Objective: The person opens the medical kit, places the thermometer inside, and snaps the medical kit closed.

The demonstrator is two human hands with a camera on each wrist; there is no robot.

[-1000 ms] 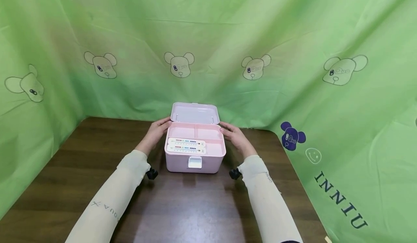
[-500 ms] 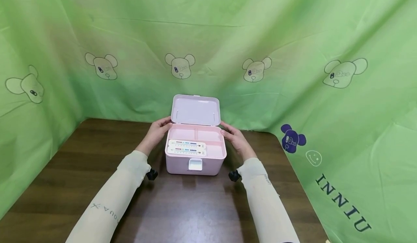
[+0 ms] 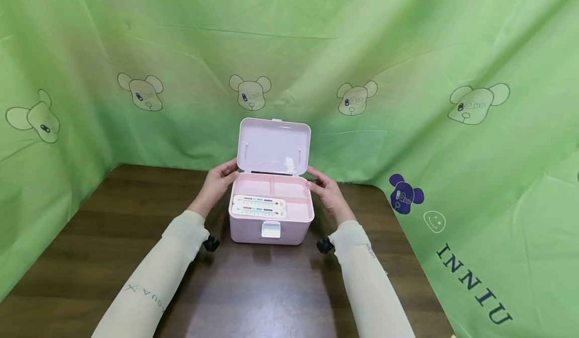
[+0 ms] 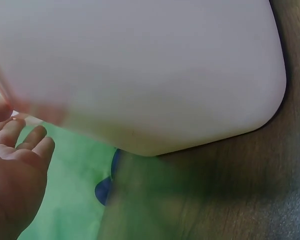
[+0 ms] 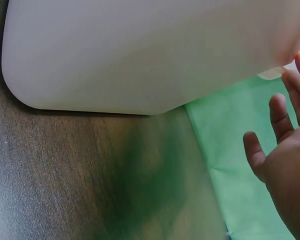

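A pink storage box [image 3: 289,231] stands on the table with its lid [image 3: 274,144] raised behind it, leaning back. In its sectioned tray [image 3: 298,208] lie two white strips [image 3: 259,206] with coloured marks and a printed scale, perhaps thermometers. A pale latch [image 3: 271,229] is on the front. My left hand [image 3: 219,181] is at the back left corner, thumb by the rim and fingers beside the lid's lower edge. At the back right corner, my right hand [image 3: 330,193] lies likewise. Both wrist views show the lower fingers loosely extended, clear of the box wall [image 4: 155,75].
The brown wooden table [image 3: 267,287] reaches to a green curtain [image 3: 298,41] printed with bear heads, which hangs behind and at both sides. Close to the wrists sit small black devices [image 3: 211,243] below the white sleeves [image 3: 149,272].
The lid has swung upward from lying far back to a steeper lean, so it stands taller now. Both hands have stayed at the back corners, and the strips have not moved in the tray.
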